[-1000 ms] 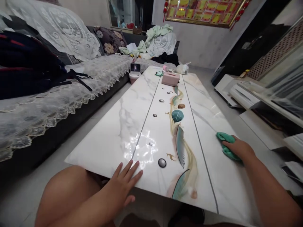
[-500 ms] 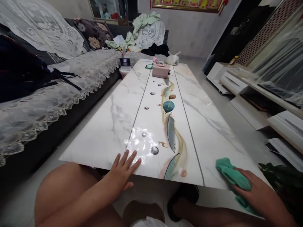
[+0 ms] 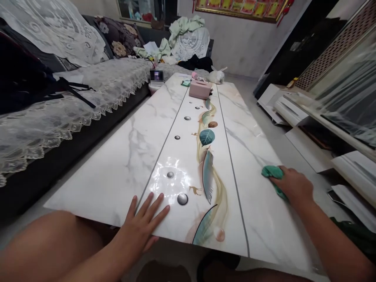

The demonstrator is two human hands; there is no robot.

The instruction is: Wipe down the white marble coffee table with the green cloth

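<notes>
Bunched green fabric cloth [image 3: 272, 172] fills the right hand's [image 3: 296, 188] grip, the fingers curled narrowly over it; one fold sticks out ahead of the fingertips and another hangs below them. The cloth lies near the right-hand long side of the long, white, marble-patterned surface [image 3: 132, 164], outside the grey stripe and apart from the printed teal leaf [image 3: 207, 137]. It appears to rest on the surface, though how hard it is pressed I cannot tell.

By contrast, the left hand [image 3: 139, 225] is spread wide and holds nothing: its fingers lie at the near edge, palm down, beside a printed silver dot [image 3: 182, 199], and it seems to serve as a brace.

As I judge it, the step in hand is cloth-to-surface contact. Moving the cloth from here calls for a firm hold on its loose folds, a low, level wrist and care at the side edge. The boxy pink container [image 3: 200, 90] and the white plastic bag [image 3: 216, 76] sit well apart, toward the far end.
</notes>
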